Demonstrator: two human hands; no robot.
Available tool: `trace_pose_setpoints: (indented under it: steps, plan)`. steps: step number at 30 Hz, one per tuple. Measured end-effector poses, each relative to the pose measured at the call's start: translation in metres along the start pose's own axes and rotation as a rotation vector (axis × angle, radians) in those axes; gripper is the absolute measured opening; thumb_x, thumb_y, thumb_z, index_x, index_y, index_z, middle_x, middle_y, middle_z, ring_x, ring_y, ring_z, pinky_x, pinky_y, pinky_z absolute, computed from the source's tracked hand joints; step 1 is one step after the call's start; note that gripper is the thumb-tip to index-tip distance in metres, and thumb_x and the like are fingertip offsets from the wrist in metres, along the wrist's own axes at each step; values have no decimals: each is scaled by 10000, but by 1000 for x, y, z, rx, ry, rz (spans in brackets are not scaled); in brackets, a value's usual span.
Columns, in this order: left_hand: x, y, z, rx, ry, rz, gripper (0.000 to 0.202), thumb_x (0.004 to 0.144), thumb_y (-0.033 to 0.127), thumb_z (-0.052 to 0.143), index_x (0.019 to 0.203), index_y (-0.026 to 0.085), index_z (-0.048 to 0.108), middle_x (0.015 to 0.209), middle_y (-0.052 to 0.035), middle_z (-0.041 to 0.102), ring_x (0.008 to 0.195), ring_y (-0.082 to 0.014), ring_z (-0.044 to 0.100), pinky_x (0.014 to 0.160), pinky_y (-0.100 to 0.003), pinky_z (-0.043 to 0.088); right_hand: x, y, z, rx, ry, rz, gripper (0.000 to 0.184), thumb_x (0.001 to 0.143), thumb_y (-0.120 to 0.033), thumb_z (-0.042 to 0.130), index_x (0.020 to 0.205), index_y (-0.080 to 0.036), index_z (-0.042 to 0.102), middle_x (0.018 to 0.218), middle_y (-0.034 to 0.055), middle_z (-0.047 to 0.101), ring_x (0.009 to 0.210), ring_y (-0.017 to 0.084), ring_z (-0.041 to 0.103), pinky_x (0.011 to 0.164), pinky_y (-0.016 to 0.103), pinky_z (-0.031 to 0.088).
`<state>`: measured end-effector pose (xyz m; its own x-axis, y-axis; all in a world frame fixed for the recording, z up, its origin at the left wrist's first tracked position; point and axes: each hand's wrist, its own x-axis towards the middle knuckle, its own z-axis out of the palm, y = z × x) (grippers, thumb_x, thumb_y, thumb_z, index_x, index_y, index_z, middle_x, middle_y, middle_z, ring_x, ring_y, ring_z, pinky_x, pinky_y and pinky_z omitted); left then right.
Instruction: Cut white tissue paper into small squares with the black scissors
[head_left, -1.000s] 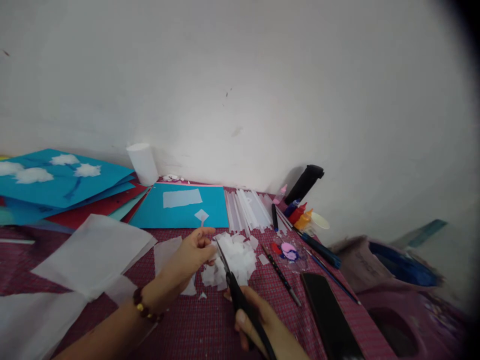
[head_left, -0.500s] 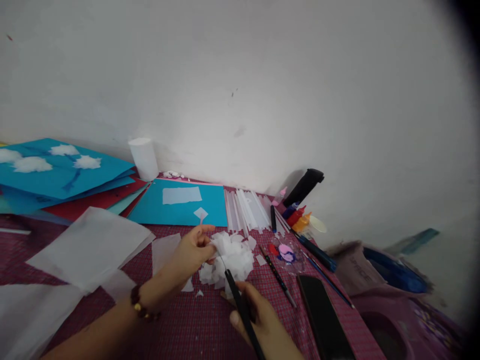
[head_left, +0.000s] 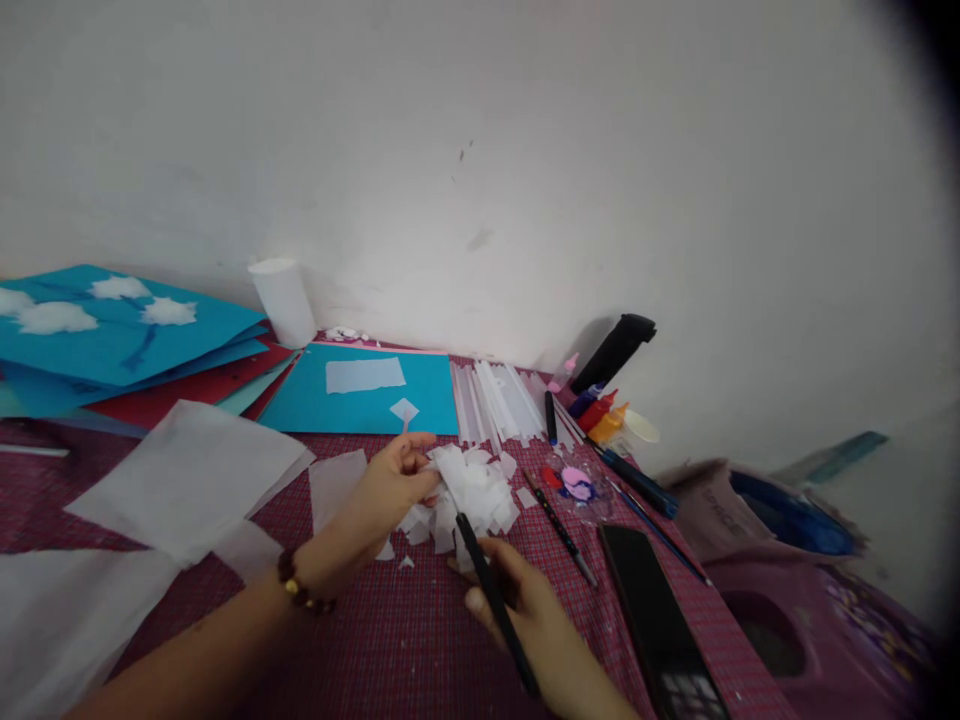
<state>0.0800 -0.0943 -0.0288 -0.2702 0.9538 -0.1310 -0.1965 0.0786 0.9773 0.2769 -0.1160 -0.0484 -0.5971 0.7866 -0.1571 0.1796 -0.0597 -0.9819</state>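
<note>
My left hand point(head_left: 394, 487), with a beaded bracelet on the wrist, pinches a piece of white tissue paper point(head_left: 448, 464). My right hand point(head_left: 517, 605) is closed around black-handled scissors point(head_left: 491, 590), seen nearly edge-on. Their thin blade points up and left, against the paper by my left fingertips. Just beneath both hands lies a loose heap of cut white tissue pieces point(head_left: 487, 500). A few small scraps have fallen around it on the checked red cloth point(head_left: 360, 640). How far the blades are apart is too small to make out.
Tissue sheets point(head_left: 187, 480) lie at left. Behind are blue card point(head_left: 292, 405), a white roll point(head_left: 283, 305) and blue pictures with white blossoms point(head_left: 187, 345). To the right are glue sticks point(head_left: 495, 400), paint bottles point(head_left: 598, 410), a brush point(head_left: 562, 535) and a phone point(head_left: 652, 610).
The view has shifted slightly, so the table things appear a bit higher. Both hands stay over the heap; the white paper at the blade now stands out more as a strip.
</note>
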Motion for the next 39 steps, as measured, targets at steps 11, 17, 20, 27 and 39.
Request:
trace_pose_setpoints:
  steps: [11,17,20,27,39]
  plan:
    - [5,3,-6,-36,-25,-34,361,566,67,574,907,167,633,970,-52,673,813,-163,596,671,-252,447,-1,8,-8,566,-211,158,576,827,-637,537,1135,-153,586,798,32,580,601,128,549,568,252,411]
    - [6,-1,-10,-15,-38,-39,379,583,81,598,949,160,658,976,-68,677,838,-176,600,705,-270,443,5,6,-12,810,-278,221,538,818,-636,547,1116,-192,606,795,21,585,603,131,540,614,276,433]
    - [4,0,-9,-17,-51,-41,403,602,88,605,995,163,656,1012,-75,675,875,-185,603,721,-276,447,4,3,-12,860,-307,240,569,809,-651,545,1131,-186,610,781,16,575,593,129,528,609,281,433]
    - [3,-4,-6,-101,-119,-18,480,598,35,587,1043,205,639,1198,-80,619,1046,-210,570,815,-292,463,-3,4,-6,883,-359,201,633,806,-663,539,1192,-163,590,791,29,577,601,134,525,609,290,435]
    - [8,-10,6,-488,-266,-106,417,662,78,650,1066,180,618,886,-29,643,710,-115,593,634,-226,453,-12,12,1,923,-372,185,611,865,-652,455,1230,-177,577,779,39,601,579,136,562,555,265,424]
